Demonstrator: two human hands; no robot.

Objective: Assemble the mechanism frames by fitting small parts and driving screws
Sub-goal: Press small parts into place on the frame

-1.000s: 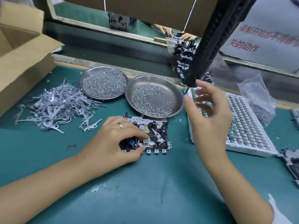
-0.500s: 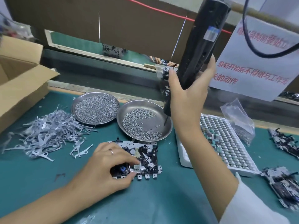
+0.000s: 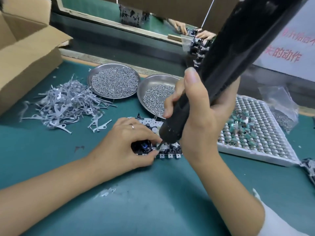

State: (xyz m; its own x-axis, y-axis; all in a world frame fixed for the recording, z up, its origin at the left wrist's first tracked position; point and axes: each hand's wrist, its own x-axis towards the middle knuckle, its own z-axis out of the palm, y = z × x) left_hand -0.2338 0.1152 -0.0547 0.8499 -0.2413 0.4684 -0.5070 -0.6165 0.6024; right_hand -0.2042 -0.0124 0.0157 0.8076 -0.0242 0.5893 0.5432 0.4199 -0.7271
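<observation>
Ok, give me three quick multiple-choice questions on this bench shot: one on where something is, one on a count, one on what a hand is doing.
1. Where is the pile of grey levers?
A. left of the dishes
B. in the white tray
C. inside the box

2. How many round steel dishes hold screws?
A. one
B. two
C. four

3. What is the right hand doing?
A. resting flat
B. gripping the black screwdriver
C. picking screws

Answers: 1 A, the pile lies on the mat left of the left dish. 2 B, that one and the right dish. 3 B, fingers wrap the barrel.
</observation>
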